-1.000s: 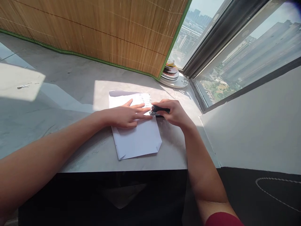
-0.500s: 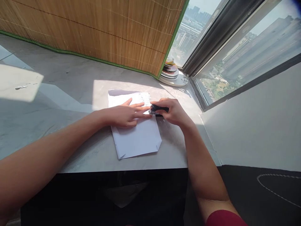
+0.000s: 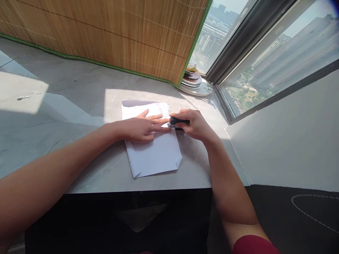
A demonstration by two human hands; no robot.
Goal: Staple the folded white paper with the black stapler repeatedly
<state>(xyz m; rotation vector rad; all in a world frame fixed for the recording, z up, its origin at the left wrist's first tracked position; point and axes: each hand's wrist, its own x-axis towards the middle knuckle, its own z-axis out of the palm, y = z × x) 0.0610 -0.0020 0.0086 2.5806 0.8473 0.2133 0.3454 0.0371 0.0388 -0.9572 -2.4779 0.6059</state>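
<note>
Folded white paper (image 3: 156, 158) lies flat on the pale marbled surface, with dark marks near its top right part. My left hand (image 3: 144, 128) rests palm down across the paper, its fingers spread and pointing right. At the paper's right edge, my right hand (image 3: 194, 125) is wrapped round a black stapler (image 3: 180, 121). The stapler's front end meets the paper edge beside my left fingertips. Whether its jaws are pressed together is too small to tell.
Stacked plates (image 3: 194, 83) stand in the back corner by the window. A bamboo blind (image 3: 106, 35) with green edging hangs behind the marbled surface (image 3: 66, 130). Small white scraps (image 3: 23, 97) lie at the far left. A white wall (image 3: 286, 141) rises at the right.
</note>
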